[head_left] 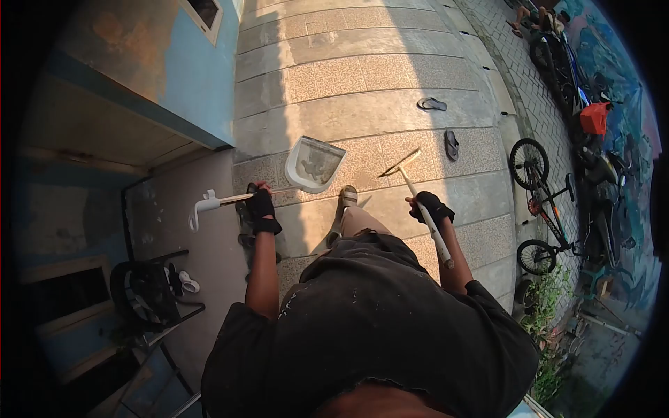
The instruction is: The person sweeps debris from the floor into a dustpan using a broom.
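Note:
My left hand [262, 205], in a black fingerless glove, is closed round the long handle of a dustpan [318, 164]. The white-edged pan is on the paving ahead of me, and the handle's white hooked end [202, 207] points left. On the right, my right hand [430, 208], gloved the same way, grips the pale handle of a long tool [410, 181]. Its narrow crosswise head is just right of the dustpan, apart from it. What lies in the pan is too unclear to name.
Two dark sandals [432, 104] [451, 145] lie on the paving at front right. Beyond the kerb are a bicycle [549, 209], motorbikes, a red bag [595, 118] and a person's legs. A black chair [148, 292] and white shoes [188, 281] are at lower left.

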`<act>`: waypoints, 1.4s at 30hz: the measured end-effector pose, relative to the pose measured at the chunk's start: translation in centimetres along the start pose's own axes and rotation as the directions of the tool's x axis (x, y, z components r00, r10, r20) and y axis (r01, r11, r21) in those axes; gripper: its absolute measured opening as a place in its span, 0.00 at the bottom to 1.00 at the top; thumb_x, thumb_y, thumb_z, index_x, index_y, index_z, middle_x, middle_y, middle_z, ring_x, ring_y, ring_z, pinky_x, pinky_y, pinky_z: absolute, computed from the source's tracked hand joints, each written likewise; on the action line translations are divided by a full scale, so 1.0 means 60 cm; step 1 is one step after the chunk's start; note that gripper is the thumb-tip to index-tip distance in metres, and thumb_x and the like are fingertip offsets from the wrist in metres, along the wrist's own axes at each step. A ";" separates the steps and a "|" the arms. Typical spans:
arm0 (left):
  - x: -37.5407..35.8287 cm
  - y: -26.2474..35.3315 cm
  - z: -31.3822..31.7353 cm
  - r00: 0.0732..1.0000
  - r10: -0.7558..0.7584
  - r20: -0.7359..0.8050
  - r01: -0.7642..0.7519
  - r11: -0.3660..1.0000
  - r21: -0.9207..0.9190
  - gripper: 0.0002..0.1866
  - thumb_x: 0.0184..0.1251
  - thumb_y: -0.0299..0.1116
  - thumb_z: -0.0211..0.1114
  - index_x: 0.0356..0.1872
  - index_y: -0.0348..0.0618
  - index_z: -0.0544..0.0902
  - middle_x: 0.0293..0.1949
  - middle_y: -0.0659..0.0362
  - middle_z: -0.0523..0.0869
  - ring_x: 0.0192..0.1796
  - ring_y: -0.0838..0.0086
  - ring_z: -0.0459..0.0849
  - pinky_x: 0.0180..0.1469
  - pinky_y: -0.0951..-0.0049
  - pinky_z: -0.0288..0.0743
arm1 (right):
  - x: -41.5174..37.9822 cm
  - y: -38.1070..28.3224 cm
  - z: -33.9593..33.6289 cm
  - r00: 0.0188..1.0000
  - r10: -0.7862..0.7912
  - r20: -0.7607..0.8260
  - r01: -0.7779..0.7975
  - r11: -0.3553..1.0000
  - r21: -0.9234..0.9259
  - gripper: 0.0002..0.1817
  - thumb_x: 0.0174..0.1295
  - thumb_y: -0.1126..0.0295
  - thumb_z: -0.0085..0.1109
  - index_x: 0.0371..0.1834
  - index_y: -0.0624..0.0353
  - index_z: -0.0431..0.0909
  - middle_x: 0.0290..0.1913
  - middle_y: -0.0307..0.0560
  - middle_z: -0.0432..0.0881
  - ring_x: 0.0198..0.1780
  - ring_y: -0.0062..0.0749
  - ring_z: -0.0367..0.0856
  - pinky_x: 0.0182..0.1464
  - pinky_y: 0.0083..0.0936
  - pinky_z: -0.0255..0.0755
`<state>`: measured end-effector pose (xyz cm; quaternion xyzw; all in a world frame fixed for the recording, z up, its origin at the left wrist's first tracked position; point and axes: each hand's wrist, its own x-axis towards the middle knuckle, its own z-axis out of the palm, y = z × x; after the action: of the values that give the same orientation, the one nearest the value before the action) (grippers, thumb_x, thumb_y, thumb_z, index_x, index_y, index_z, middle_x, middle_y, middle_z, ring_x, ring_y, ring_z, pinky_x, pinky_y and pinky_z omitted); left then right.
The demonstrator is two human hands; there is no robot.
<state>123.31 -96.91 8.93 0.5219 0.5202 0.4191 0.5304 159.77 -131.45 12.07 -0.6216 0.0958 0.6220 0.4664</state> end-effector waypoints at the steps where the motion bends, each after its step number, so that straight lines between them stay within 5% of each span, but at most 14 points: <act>1: 0.025 -0.002 0.003 1.000 -0.003 0.008 0.003 0.999 -0.039 0.05 0.63 0.24 0.53 0.37 0.39 0.76 0.24 0.59 0.79 0.24 0.79 0.74 0.28 0.81 0.67 | 0.012 -0.018 0.012 1.000 0.019 0.000 -0.019 0.998 -0.055 0.14 0.57 0.65 0.49 0.36 0.64 0.77 0.23 0.43 0.77 0.19 0.27 0.74 0.19 0.21 0.65; 11: 0.203 0.062 -0.075 0.987 -0.118 -0.111 0.111 0.992 -0.067 0.04 0.68 0.27 0.54 0.39 0.40 0.75 0.20 0.61 0.78 0.30 0.75 0.80 0.29 0.79 0.71 | 0.209 -0.172 0.194 0.998 -0.035 0.044 0.036 0.999 -0.017 0.16 0.57 0.62 0.50 0.40 0.63 0.78 0.20 0.39 0.75 0.18 0.26 0.72 0.18 0.22 0.64; 19: 0.346 0.066 -0.159 0.983 -0.118 -0.139 0.107 0.991 -0.086 0.04 0.68 0.26 0.54 0.36 0.39 0.76 0.18 0.61 0.77 0.28 0.76 0.78 0.30 0.79 0.70 | 0.208 -0.262 0.392 0.997 0.006 0.074 0.002 0.995 -0.099 0.15 0.58 0.67 0.47 0.39 0.67 0.77 0.22 0.41 0.75 0.18 0.25 0.72 0.22 0.20 0.72; 21: 0.401 0.054 -0.187 0.985 -0.125 -0.119 0.111 0.986 -0.124 0.03 0.67 0.26 0.54 0.37 0.38 0.76 0.19 0.61 0.77 0.27 0.77 0.77 0.30 0.79 0.70 | 0.247 -0.245 0.428 0.961 0.132 0.243 -0.203 0.933 0.296 0.14 0.59 0.67 0.48 0.43 0.65 0.74 0.23 0.40 0.75 0.19 0.23 0.72 0.22 0.18 0.72; 22: 0.429 0.047 -0.206 0.986 -0.131 -0.104 0.114 0.981 -0.157 0.03 0.67 0.25 0.53 0.37 0.38 0.76 0.20 0.61 0.78 0.27 0.77 0.77 0.30 0.79 0.69 | 0.261 -0.237 0.444 0.880 0.190 0.436 -0.419 0.743 0.522 0.09 0.63 0.67 0.47 0.40 0.61 0.70 0.23 0.38 0.73 0.20 0.21 0.70 0.22 0.17 0.70; 23: 0.459 0.048 -0.225 0.987 -0.131 -0.097 0.116 0.982 -0.149 0.03 0.67 0.25 0.53 0.37 0.38 0.76 0.20 0.61 0.78 0.27 0.77 0.77 0.30 0.79 0.69 | 0.278 -0.221 0.467 0.879 0.188 0.437 -0.421 0.736 0.531 0.09 0.63 0.67 0.47 0.40 0.61 0.70 0.23 0.38 0.73 0.20 0.21 0.70 0.22 0.17 0.70; 25: 0.500 0.043 -0.256 0.991 -0.126 -0.054 0.118 0.983 -0.139 0.03 0.67 0.25 0.54 0.38 0.38 0.76 0.21 0.61 0.78 0.28 0.77 0.78 0.30 0.80 0.70 | 0.307 -0.182 0.513 0.820 0.077 0.568 -0.546 0.405 0.733 0.07 0.67 0.67 0.45 0.33 0.56 0.66 0.22 0.36 0.70 0.20 0.20 0.67 0.22 0.16 0.66; 31: 0.596 -0.021 -0.341 0.997 -0.079 -0.021 0.078 0.996 -0.046 0.07 0.70 0.28 0.54 0.44 0.39 0.74 0.24 0.60 0.78 0.27 0.79 0.76 0.31 0.80 0.71 | 0.303 -0.113 0.665 0.967 0.166 0.193 -0.254 0.681 0.687 0.03 0.64 0.71 0.44 0.37 0.57 0.64 0.23 0.35 0.68 0.18 0.19 0.64 0.17 0.18 0.61; 33: 0.619 -0.042 -0.351 0.994 -0.108 0.008 0.108 0.989 -0.099 0.08 0.70 0.29 0.55 0.46 0.39 0.74 0.26 0.61 0.78 0.27 0.80 0.77 0.31 0.80 0.71 | 0.299 -0.103 0.708 0.984 0.178 -0.012 -0.156 0.891 0.426 0.03 0.62 0.72 0.45 0.37 0.57 0.64 0.23 0.36 0.67 0.18 0.20 0.64 0.17 0.18 0.61; 35: 0.651 -0.050 -0.350 0.992 -0.130 -0.006 0.129 0.989 -0.079 0.07 0.70 0.32 0.57 0.43 0.40 0.75 0.23 0.63 0.78 0.27 0.82 0.75 0.28 0.81 0.69 | 0.275 -0.137 0.757 0.955 0.283 -0.084 -0.282 0.959 0.016 0.02 0.63 0.71 0.46 0.34 0.55 0.64 0.23 0.38 0.66 0.17 0.21 0.63 0.16 0.22 0.62; 37: 0.675 -0.054 -0.344 0.978 -0.208 -0.033 0.207 0.978 -0.009 0.07 0.70 0.34 0.58 0.41 0.41 0.76 0.23 0.64 0.78 0.26 0.83 0.75 0.28 0.82 0.68 | 0.306 -0.122 0.789 0.986 0.106 -0.128 -0.098 0.993 0.069 0.03 0.65 0.69 0.47 0.35 0.54 0.64 0.24 0.38 0.66 0.17 0.21 0.63 0.16 0.22 0.62; 39: 0.698 -0.077 -0.344 0.971 -0.235 -0.034 0.237 0.970 0.054 0.08 0.70 0.36 0.58 0.37 0.42 0.76 0.23 0.64 0.77 0.26 0.82 0.74 0.28 0.82 0.68 | 0.342 -0.128 0.812 0.978 0.125 -0.168 -0.112 0.990 0.082 0.04 0.66 0.68 0.48 0.36 0.52 0.64 0.24 0.39 0.66 0.18 0.21 0.63 0.17 0.20 0.63; 41: 0.729 -0.109 -0.336 0.969 -0.242 -0.047 0.245 0.964 0.100 0.09 0.70 0.37 0.58 0.34 0.42 0.77 0.22 0.64 0.77 0.26 0.82 0.74 0.28 0.82 0.68 | 0.416 -0.131 0.815 0.940 0.340 0.014 -0.301 0.811 0.502 0.07 0.66 0.66 0.47 0.32 0.52 0.61 0.24 0.39 0.66 0.18 0.22 0.62 0.16 0.19 0.61; 42: 0.742 -0.127 -0.338 0.963 -0.270 -0.015 0.271 0.960 0.068 0.11 0.70 0.38 0.58 0.31 0.43 0.76 0.22 0.64 0.77 0.26 0.82 0.74 0.28 0.80 0.68 | 0.447 -0.134 0.819 0.960 0.278 -0.024 -0.234 0.851 0.471 0.06 0.66 0.66 0.47 0.34 0.51 0.62 0.23 0.38 0.65 0.18 0.20 0.61 0.17 0.18 0.61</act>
<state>107.29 -51.32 -1.99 0.4629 0.6025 0.3260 0.5626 137.34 -80.34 2.89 -0.5018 0.3447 0.6084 0.5092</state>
